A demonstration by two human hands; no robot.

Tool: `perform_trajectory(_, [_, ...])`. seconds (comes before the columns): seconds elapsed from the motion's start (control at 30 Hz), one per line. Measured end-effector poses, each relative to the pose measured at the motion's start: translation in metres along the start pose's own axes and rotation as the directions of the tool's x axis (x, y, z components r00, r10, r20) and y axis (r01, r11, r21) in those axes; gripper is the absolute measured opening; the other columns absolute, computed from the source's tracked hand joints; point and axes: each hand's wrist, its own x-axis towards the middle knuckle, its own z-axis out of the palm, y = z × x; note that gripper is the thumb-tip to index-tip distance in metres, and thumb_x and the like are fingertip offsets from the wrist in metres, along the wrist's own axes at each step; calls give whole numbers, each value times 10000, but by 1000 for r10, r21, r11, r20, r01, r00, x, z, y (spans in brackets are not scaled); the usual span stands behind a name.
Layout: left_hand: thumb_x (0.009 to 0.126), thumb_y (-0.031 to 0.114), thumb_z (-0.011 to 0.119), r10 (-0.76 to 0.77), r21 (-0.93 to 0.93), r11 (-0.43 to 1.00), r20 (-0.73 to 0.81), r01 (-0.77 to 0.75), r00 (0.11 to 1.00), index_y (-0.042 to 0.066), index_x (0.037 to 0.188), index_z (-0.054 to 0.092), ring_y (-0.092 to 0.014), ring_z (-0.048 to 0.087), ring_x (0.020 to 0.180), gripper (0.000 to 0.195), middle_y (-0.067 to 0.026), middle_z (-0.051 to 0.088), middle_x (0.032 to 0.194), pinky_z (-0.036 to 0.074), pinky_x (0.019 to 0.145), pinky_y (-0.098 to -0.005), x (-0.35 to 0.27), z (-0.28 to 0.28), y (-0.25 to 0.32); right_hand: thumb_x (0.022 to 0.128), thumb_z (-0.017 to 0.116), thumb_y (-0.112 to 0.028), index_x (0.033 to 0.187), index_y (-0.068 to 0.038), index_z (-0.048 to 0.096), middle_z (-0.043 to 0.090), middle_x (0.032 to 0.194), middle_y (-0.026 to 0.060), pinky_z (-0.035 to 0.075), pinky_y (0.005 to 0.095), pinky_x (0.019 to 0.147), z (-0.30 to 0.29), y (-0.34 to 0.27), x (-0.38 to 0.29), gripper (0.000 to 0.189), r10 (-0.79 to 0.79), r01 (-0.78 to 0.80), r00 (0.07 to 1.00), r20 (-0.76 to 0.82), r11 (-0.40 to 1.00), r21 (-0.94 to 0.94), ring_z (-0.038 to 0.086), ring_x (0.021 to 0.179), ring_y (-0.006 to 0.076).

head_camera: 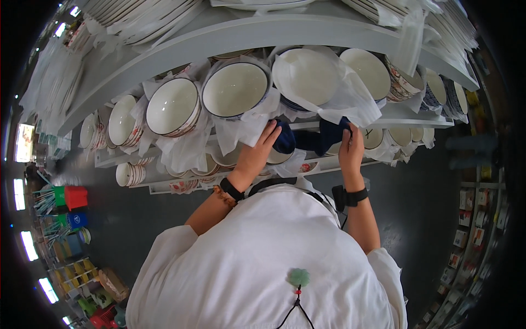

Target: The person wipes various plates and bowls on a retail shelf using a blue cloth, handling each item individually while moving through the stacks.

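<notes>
A dark blue cloth (308, 139) stretches between my two hands, below the front edge of a shelf of bowls. My left hand (259, 150) lies against the cloth's bunched left end, its fingers pointing up toward the shelf. At the cloth's right end, my right hand (351, 148) grips the fabric between thumb and fingers. Just above the cloth is a large white bowl (306, 76), partly covered by thin white wrapping sheet (357, 98). To its left stands a blue-rimmed bowl (235, 89), and to its right a cream bowl (365, 74).
Wrapped stacked plates (156, 24) fill the upper shelf behind its grey edge (263, 33). More bowls (172, 107) line this shelf and the lower one. Red bins (76, 197) stand at the far left; a rack of boxed goods (466, 218) is at the far right.
</notes>
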Motion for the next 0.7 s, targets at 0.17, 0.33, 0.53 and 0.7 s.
perform_trajectory(0.17, [825,3,601,14,-103,995,-16,-16,1000,65,1259,572,-314,549,1191,440,-90,544,1351,486,939,-408,-10,-12,-10,1000,527,-112,1111,7,566,613,912,13,434,251,717,-12,-75,8,167,356,-423,894,272,469,775,505,784,79])
perform_trajectory(0.33, [769,27,675,-49,-284,959,-185,-6,981,16,1203,573,-349,641,870,446,-163,661,1073,524,745,-409,-33,-49,-3,1001,512,-85,1193,29,537,622,1031,14,422,190,832,-36,-191,54,225,255,-331,923,289,142,933,532,871,60])
perform_trajectory(0.53, [847,2,597,-264,-443,895,-419,58,869,-9,1219,563,-334,637,920,374,-198,641,1087,508,792,-370,-26,-87,-10,948,523,-31,1208,-1,573,636,1117,122,464,269,890,38,-228,128,266,-273,113,938,212,822,558,625,979,201])
perform_trajectory(0.7, [924,22,539,-609,-764,565,-133,311,782,-28,1256,516,-272,639,965,336,-210,630,1076,516,797,-321,-37,-93,-20,804,563,-57,1135,-58,610,630,1151,150,474,420,911,86,-230,149,334,-732,672,485,479,662,331,589,1062,313])
